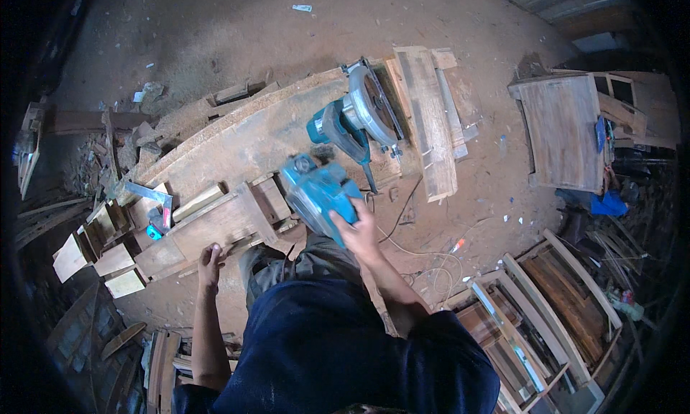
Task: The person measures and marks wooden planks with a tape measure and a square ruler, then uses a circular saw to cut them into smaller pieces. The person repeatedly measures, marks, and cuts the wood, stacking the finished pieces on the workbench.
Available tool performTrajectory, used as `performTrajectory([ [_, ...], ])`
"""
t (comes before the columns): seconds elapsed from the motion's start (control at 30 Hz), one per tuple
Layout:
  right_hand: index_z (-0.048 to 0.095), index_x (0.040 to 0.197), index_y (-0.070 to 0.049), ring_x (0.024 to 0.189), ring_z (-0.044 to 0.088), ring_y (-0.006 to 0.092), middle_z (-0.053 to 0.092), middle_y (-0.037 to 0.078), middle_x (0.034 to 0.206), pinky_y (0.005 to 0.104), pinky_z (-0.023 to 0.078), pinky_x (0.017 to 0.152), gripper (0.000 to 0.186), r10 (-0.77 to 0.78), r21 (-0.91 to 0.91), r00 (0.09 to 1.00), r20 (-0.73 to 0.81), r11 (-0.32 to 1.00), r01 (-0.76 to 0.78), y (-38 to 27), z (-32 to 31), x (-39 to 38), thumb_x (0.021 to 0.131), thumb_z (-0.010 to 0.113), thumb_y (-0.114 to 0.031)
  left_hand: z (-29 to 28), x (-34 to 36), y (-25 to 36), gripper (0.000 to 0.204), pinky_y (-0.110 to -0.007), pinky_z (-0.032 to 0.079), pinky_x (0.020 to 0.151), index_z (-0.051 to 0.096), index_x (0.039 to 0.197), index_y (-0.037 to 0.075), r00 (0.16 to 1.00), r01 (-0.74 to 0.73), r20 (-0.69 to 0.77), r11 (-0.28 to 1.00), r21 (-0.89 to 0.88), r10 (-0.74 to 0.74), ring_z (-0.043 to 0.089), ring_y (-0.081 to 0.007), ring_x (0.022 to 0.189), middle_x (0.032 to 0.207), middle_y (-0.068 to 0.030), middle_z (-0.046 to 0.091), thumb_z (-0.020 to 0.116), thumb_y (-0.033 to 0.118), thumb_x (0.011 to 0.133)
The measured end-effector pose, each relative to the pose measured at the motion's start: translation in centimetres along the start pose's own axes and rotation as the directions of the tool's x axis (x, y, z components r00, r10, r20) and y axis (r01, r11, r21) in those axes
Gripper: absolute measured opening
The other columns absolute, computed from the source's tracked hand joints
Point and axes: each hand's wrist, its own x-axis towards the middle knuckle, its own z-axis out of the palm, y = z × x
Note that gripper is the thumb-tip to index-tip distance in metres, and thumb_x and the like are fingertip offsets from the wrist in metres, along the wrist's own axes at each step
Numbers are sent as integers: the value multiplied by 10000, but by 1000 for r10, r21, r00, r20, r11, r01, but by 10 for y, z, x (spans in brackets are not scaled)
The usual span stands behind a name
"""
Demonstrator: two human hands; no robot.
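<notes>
My right hand [358, 231] grips the handle of a teal electric planer [327, 198], held tilted above the front end of the work surface. My left hand [209, 264] hangs beside the near edge of a long board [208, 231]; its fingers are loosely curled and apart, with nothing visible in them. Just beyond the planer, a teal and grey circular saw [370, 108] rests on a sawdust-covered plank [251, 148]. To the left, a metal try square [151, 193] with a red part and a teal tape measure [154, 231] lie among the boards.
Several loose boards [425, 119] lie right of the saw. Cables [424, 250] trail over the dirt floor on the right. Wooden frames [553, 306] stand at the lower right, a wooden cabinet [564, 130] farther off. Cut wood blocks [118, 263] lie at the left.
</notes>
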Motion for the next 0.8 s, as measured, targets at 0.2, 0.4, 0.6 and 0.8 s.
performTrajectory([
  [0.2,572,1288,-8,903,701,235,720,171,1025,376,543,823,462,72,-41,997,17,997,-72,47,40,29,907,782,-164,-21,-25,-55,464,-339,511,769,640,1062,76,987,103,-121,994,-41,-108,654,-174,884,1026,-49,669,673,531,979],
  [0.4,510,1422,-22,1051,683,435,695,275,1131,457,535,922,554,-148,-342,981,124,922,182,53,12,27,959,710,-250,-17,-34,-94,550,-357,527,755,629,1192,45,974,210,-86,978,19,-207,673,-208,897,1071,-71,669,683,544,967],
  [0.6,702,1150,-15,982,700,344,716,199,1077,411,547,886,306,-32,-80,993,-112,997,23,-9,-53,29,961,724,-254,-13,-20,-73,524,-347,519,743,627,1213,53,982,160,-93,987,-29,-162,665,-192,898,1084,-64,656,677,519,979],
  [0.8,590,1270,20,1144,595,431,622,243,1245,517,459,1000,583,-337,-651,900,-278,755,82,48,-159,127,863,806,-337,-8,-19,-44,450,-350,509,765,624,1141,88,991,111,-68,994,-8,-112,659,-186,897,1069,-51,648,660,510,990],
])
